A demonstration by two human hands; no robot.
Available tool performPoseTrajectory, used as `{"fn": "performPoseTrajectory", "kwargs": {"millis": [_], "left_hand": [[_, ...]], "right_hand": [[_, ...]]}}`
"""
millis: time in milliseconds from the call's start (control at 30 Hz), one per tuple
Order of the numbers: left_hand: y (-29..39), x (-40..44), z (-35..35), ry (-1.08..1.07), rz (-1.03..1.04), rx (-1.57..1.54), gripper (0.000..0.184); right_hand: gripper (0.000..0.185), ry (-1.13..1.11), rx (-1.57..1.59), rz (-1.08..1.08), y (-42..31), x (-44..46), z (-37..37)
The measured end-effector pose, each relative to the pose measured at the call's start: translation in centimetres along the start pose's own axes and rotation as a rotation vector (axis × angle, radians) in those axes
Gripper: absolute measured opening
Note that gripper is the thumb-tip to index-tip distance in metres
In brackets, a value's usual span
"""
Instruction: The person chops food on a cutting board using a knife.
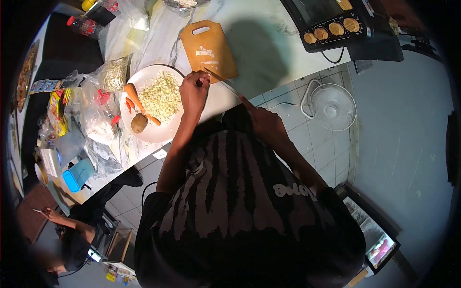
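My right hand [265, 124] is closed round the handle of a knife [225, 84], its blade pointing up and left to the board's near edge. By the blade's tip, my left hand [194, 89] has its fingers curled together; anything small in them is hidden. A wooden cutting board [223, 55] lies just beyond, with a few thin white pieces [205, 52] on it. Left of my left hand is a white plate [165, 137] heaped with pale chopped bits [161, 98]. On its left side are a carrot [133, 95], small red chilies [128, 103] and a brown potato-like lump [139, 123].
Plastic bags [98, 120] and a blue-lidded container [78, 175] crowd the left counter. A red-capped bottle [82, 26] stands behind. A black toaster oven [331, 36] is at the right. A fan [332, 106] stands on the floor. Another person [79, 240] sits lower left.
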State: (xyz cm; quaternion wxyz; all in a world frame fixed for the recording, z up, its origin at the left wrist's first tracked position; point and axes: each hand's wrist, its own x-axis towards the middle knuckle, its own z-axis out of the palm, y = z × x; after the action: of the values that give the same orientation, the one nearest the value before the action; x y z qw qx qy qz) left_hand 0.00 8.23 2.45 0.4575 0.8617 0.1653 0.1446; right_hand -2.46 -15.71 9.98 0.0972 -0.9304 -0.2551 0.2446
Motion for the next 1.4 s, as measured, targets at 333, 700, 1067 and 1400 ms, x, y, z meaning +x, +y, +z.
{"fn": "performPoseTrajectory", "kwargs": {"millis": [333,700,1067,1400], "left_hand": [[-0.5,0.1,0.1,-0.002,-0.012,0.060,0.014],[-0.3,-0.9,-0.2,0.016,0.145,0.170,0.012],[-0.3,-0.8,-0.2,-0.005,0.114,0.114,0.012],[-0.1,-0.3,-0.3,0.006,-0.027,0.006,0.009]], "right_hand": [[0.074,-0.011,-0.037,-0.007,0.0,-0.3,0.0],[0.068,-0.053,0.023,0.060,-0.4,0.5,-0.6],[0.060,-0.020,0.008,0.089,-0.6,0.0,-0.6],[0.071,-0.031,0.046,0.045,-1.3,0.0,-0.4]]}}
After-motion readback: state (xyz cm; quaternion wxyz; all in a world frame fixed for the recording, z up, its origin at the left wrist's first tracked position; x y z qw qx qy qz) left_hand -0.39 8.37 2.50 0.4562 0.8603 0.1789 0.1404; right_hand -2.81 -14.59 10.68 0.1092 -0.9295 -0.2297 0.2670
